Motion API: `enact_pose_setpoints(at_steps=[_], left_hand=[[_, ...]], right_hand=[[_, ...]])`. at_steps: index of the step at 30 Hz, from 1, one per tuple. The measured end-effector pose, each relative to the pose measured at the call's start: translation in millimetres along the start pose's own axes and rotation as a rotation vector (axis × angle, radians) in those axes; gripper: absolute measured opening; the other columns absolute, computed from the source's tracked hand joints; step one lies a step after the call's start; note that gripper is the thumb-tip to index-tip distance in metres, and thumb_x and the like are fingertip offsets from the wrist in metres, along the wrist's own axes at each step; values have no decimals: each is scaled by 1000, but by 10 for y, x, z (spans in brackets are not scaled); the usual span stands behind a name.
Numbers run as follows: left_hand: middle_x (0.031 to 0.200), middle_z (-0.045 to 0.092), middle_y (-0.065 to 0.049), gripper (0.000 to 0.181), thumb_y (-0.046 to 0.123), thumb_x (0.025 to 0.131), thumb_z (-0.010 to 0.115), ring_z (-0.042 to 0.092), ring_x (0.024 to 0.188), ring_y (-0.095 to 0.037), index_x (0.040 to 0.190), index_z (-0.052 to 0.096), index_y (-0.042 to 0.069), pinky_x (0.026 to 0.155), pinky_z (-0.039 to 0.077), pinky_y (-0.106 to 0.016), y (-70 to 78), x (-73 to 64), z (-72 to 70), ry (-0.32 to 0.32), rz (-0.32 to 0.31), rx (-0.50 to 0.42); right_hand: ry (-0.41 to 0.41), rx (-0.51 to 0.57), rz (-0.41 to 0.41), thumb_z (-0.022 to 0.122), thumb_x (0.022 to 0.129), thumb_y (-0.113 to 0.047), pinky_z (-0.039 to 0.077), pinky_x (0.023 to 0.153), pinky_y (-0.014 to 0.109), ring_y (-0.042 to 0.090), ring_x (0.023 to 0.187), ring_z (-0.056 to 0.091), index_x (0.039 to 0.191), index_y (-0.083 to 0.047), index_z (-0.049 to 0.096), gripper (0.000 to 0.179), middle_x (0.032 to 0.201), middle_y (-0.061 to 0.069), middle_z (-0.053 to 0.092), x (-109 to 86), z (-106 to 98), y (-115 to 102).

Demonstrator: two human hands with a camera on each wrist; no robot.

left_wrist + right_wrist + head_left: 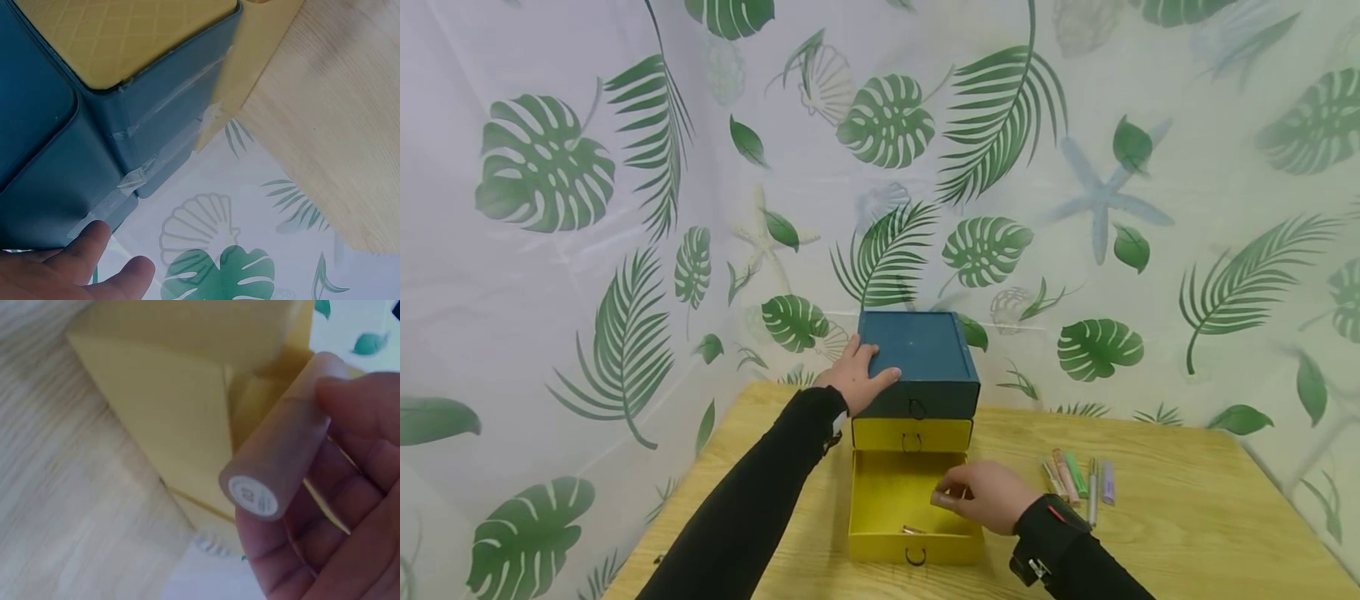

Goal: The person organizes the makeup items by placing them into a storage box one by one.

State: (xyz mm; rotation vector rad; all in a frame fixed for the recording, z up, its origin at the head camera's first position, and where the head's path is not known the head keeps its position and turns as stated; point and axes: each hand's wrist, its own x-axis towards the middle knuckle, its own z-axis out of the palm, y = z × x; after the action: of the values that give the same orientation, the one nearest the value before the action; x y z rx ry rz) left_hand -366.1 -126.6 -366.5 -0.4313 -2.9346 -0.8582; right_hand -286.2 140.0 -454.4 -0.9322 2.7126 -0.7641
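A teal drawer box (919,346) stands on the table. My left hand (855,375) rests on its top left edge, thumb over the top; in the left wrist view the fingertips (94,240) are by its taped side. Its bottom yellow drawer (917,547) is pulled far out, and the yellow drawer above (947,433) sticks out slightly. A small slim item (913,530) lies inside the bottom drawer near its front wall. My right hand (988,497) is over that drawer's right side, pinching a pinkish-brown lipstick (284,440) with a round label on its end.
Right of the drawers, several slim cosmetic tubes lie side by side on the wooden table (1195,517), among them a green tube (1077,475), a silver tube (1092,492) and a purple tube (1108,483). A leaf-patterned sheet (880,183) hangs behind the table.
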Motion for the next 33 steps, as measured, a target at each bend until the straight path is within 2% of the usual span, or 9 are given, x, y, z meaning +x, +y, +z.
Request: enact_pose_setpoints(at_steps=[7, 22, 29, 33], left_hand=[[169, 8, -13, 75, 62, 101, 50, 36, 145, -37, 158, 36, 16, 111, 45, -55, 6, -36, -7, -2, 6, -13], [169, 8, -13, 74, 61, 101, 49, 35, 146, -36, 159, 36, 16, 110, 46, -54, 17, -37, -34, 2, 4, -13], [170, 7, -12, 74, 61, 101, 49, 34, 146, -36, 159, 36, 16, 111, 45, -53, 24, -43, -30, -1, 5, -16], [170, 8, -12, 74, 61, 101, 49, 33, 147, -36, 159, 36, 16, 111, 45, -54, 30, -57, -36, -1, 3, -13]], right_hand=[[-61, 33, -34, 63, 101, -35, 58, 75, 28, 6, 83, 61, 111, -22, 76, 21, 95, -12, 67, 130, 132, -74], [-121, -20, 39, 71, 97, -25, 57, 69, 32, 8, 75, 59, 99, -22, 77, 7, 85, -11, 66, 343, 278, -89], [-128, -84, 39, 75, 94, -25, 54, 65, 29, 6, 72, 56, 91, -21, 76, 5, 81, -12, 64, 374, 341, -84], [-132, -102, 43, 76, 91, -14, 53, 64, 28, 6, 71, 55, 90, -20, 74, 6, 80, -12, 63, 376, 352, -79]])
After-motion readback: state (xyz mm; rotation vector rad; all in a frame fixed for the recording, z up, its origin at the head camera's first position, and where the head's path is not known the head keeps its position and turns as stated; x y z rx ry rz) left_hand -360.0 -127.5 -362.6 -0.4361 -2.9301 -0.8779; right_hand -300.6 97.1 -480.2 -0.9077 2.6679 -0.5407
